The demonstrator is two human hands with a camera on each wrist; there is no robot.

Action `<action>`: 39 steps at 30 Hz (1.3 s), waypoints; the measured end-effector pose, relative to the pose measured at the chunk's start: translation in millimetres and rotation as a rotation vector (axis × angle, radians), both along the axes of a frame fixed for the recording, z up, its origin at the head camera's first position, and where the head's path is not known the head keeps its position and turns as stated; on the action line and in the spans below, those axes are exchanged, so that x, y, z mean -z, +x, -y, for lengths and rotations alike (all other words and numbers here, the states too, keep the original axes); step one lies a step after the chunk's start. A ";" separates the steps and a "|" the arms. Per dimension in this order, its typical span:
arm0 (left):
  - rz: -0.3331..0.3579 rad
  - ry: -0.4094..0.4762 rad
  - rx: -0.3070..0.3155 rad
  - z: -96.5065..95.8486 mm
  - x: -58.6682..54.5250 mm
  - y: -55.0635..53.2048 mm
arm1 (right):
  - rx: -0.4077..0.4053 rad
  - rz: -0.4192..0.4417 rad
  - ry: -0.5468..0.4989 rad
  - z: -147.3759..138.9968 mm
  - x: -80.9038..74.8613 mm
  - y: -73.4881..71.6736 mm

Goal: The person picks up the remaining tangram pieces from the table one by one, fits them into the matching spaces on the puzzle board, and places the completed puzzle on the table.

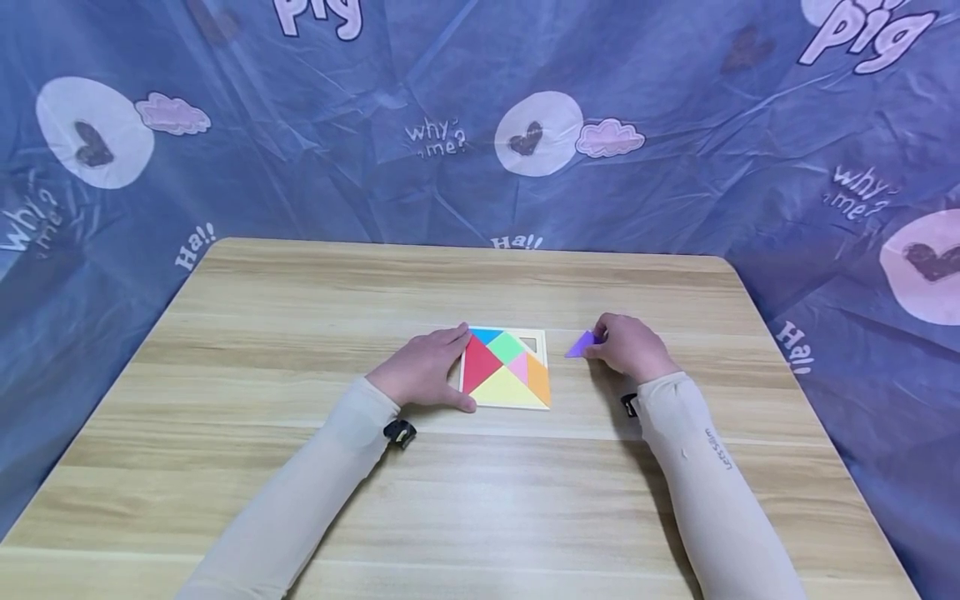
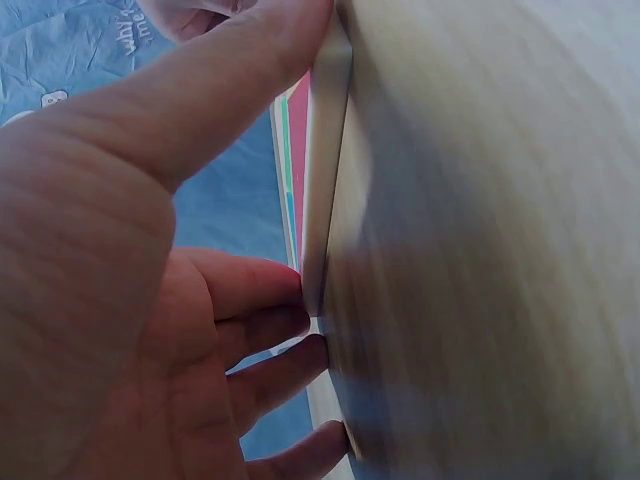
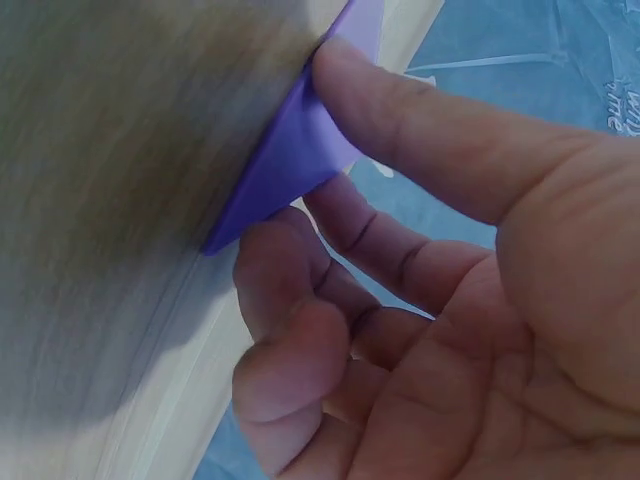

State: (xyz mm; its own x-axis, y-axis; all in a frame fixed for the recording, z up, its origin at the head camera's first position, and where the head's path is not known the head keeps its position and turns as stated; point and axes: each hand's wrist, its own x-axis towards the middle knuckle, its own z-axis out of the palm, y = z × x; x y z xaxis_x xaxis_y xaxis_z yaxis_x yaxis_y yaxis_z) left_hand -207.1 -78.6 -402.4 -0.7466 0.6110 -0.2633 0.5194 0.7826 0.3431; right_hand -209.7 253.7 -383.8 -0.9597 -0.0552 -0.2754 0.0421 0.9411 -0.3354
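A square tangram tray lies on the wooden table with colourful flat pieces in it, among them a red triangle, a yellow triangle and a green square. A triangular gap shows at its upper right corner. My left hand holds the tray's left side, thumb at the near corner and fingertips at the far one. To the right of the tray, my right hand pinches a purple triangle between thumb and fingers, apart from the tray.
The wooden table extends all around, with rounded far corners. Behind it hangs a blue printed cloth, which also runs down both sides. A black wrist strap part shows at the left sleeve.
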 end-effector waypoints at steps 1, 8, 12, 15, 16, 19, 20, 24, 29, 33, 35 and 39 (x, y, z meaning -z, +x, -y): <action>0.001 -0.001 0.001 0.1 -0.1 0.1 | 0.000 -0.007 -0.003 0.2 0.3 -0.1; 0.003 -0.004 0.001 0.6 -1.4 0.4 | -0.010 -0.095 -0.025 0.0 3.1 -1.7; 0.010 0.000 -0.003 0.4 -1.6 0.9 | -0.019 -0.167 -0.051 1.9 3.3 -2.2; 0.009 0.002 -0.005 0.1 -0.8 0.8 | -0.029 -0.240 -0.091 5.2 2.5 -1.6; 0.009 0.001 -0.006 0.1 -0.5 0.7 | -0.033 -0.266 -0.106 6.6 1.8 -1.2; 0.007 -0.002 -0.010 0.2 0.6 0.1 | -0.037 -0.335 -0.145 10.6 -0.2 -0.1; 0.006 -0.002 -0.011 0.1 0.7 0.0 | -0.035 -0.353 -0.151 11.7 -1.0 0.1; 0.003 -0.004 -0.010 0.4 1.4 -0.3 | -0.012 -0.390 -0.167 16.1 -3.5 0.5; -0.001 -0.003 -0.006 0.5 1.5 0.1 | -0.014 -0.430 -0.169 20.3 -3.7 1.2; -0.003 -0.001 -0.007 0.3 0.1 1.1 | -0.021 -0.458 -0.182 22.3 -3.3 1.5; -0.003 -0.002 -0.007 0.2 -0.6 1.4 | -0.016 -0.474 -0.192 23.2 -2.9 1.5; -0.005 -0.001 -0.003 0.5 -0.4 1.6 | 0.000 -0.523 -0.212 25.5 -1.9 1.7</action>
State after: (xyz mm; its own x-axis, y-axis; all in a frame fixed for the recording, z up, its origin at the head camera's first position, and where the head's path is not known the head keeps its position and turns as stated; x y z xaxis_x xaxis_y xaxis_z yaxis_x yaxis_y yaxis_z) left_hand -205.5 -79.0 -401.9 -0.7498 0.6084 -0.2602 0.5187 0.7846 0.3397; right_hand -208.0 228.2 -381.9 -0.9656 -0.0574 0.2536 -0.1802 0.8509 -0.4935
